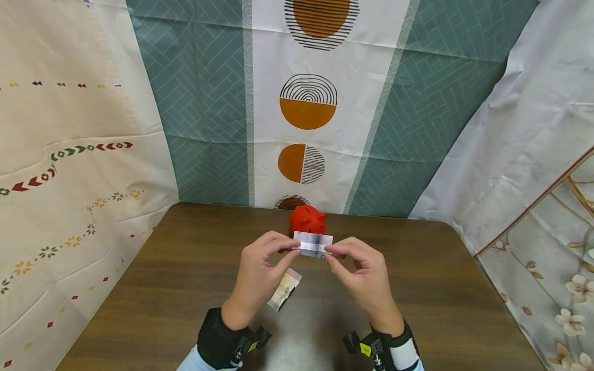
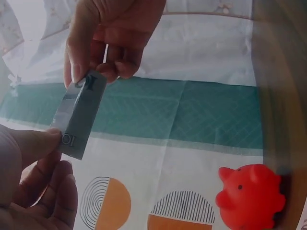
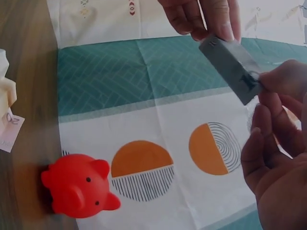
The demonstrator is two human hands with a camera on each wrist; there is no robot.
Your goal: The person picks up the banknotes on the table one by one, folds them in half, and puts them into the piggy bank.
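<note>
A small folded banknote (image 1: 313,245), greyish with a printed 10 at its end (image 2: 69,139), is stretched between both hands above the table. My left hand (image 1: 262,268) pinches its left end between thumb and fingers. At the other end, my right hand (image 1: 364,273) pinches it the same way. A crease runs lengthwise along the note. Just behind it in the head view stands a red piggy bank (image 1: 308,219), its lower part overlapped by the note. A second, crumpled pale banknote (image 1: 285,289) lies on the table beside the left hand.
The brown wooden table (image 1: 441,288) reaches back to a green and white patterned curtain (image 1: 209,103). A cream embroidered cloth (image 1: 69,206) hangs at the left, and a white floral cloth (image 1: 533,206) at the right. Black camera straps (image 1: 223,330) wrap both wrists.
</note>
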